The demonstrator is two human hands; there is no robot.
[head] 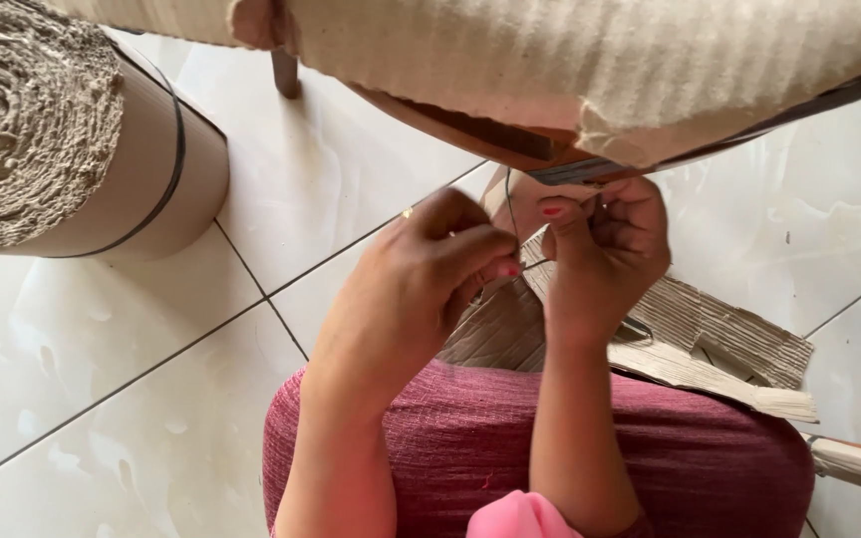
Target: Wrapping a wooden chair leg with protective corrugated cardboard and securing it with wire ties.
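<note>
A pale tiled floor (102, 329) with dark grout lines is seen from above, and it is taken as the landmark here. Just above it, at the middle of the view, a thin dark thread (511, 221) is held between the two hands, running up toward the wrapped edge overhead. The thread is fine and nearly straight; its ends cannot be made out, nor can any needle. The left hand (421, 289) is closed, its fingers (485, 261) pressed together and pinching the thread. The right hand (605, 249) is curled likewise, the thumb laid against the fingertips, pinched at the thread or at something too small to tell. Over the hands a corrugated card sheet (600, 60) is draped on a wooden piece (490, 130), and one torn edge hangs there; the wrapping looks begun, not finished. Card scraps (710, 349) lie flat on the floor beyond the right hand. A banded roll (82, 139) of card stands on the floor well to the left. A red-clothed lap (470, 438) fills the near edge.
</note>
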